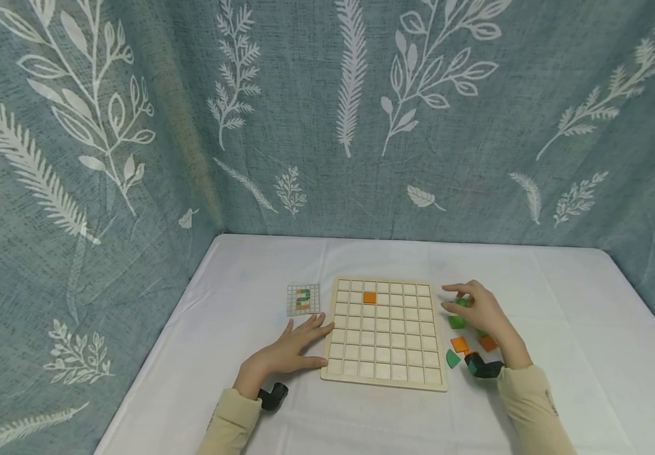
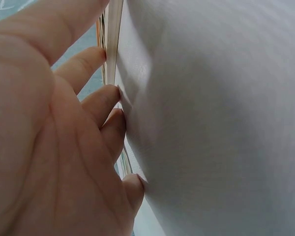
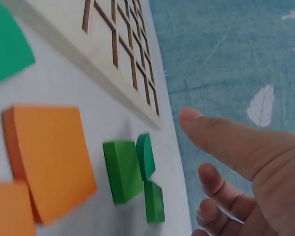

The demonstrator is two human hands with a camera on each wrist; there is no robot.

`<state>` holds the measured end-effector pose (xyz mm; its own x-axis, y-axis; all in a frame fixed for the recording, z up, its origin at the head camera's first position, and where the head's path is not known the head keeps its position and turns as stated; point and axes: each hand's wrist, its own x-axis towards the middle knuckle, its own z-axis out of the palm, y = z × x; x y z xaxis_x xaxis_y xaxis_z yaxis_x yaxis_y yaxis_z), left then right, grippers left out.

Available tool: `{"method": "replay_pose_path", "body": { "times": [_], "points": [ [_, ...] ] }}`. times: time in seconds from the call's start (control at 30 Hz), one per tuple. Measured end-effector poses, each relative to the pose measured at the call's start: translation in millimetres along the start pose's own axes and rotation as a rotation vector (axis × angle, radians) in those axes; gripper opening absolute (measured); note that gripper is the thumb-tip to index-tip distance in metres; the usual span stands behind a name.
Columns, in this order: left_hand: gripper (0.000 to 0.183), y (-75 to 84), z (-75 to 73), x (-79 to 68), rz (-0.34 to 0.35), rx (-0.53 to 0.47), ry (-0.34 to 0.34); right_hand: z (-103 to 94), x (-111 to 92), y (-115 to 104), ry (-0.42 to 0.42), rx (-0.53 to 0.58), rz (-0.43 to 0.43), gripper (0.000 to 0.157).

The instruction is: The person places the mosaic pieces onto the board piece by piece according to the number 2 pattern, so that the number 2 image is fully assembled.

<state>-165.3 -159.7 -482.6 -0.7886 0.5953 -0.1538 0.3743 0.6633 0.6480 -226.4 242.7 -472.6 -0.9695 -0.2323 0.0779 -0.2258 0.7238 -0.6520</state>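
Observation:
My left hand lies spread on the white cloth, its fingertips and thumb touching the left edge of a wooden grid board. One orange square tile sits in a cell near the board's top. Off the right edge, my right hand hovers above loose pieces with thumb and index finger parted and nothing between them. Below and beside it lie a green square tile, orange tiles and a green quarter-circle piece. The hand partly covers some green pieces in the head view.
A small pattern card with a green and orange figure lies left of the board, just beyond the left fingertips. White cloth covers the table. A blue-green leaf-print curtain hangs behind and along the sides.

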Motion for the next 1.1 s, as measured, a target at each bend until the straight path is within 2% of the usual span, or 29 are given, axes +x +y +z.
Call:
{"method": "replay_pose_path", "body": {
  "times": [0.17, 0.4, 0.6, 0.87, 1.1],
  "points": [
    [0.070, -0.1, 0.1, 0.5, -0.007, 0.001, 0.002, -3.8, -3, 8, -0.015, -0.003, 0.021, 0.040],
    [0.070, -1.6, 0.5, 0.7, -0.004, -0.003, -0.001, -9.9, -9, 18, 0.008, -0.055, 0.004, 0.037],
    [0.070, -0.7, 0.3, 0.6, -0.001, 0.000, -0.004, -15.6, -15, 21, 0.008, -0.067, 0.042, 0.037],
    [0.071, -2.5, 0.9, 1.2, 0.003, 0.024, -0.003, -12.9, -14, 26, 0.018, -0.121, 0.086, 0.034],
    [0.071, -1.3, -0.1, 0.9, 0.000, 0.025, -0.002, -11.8, -14, 26, 0.029, -0.137, 0.090, 0.032]
  ]
}}
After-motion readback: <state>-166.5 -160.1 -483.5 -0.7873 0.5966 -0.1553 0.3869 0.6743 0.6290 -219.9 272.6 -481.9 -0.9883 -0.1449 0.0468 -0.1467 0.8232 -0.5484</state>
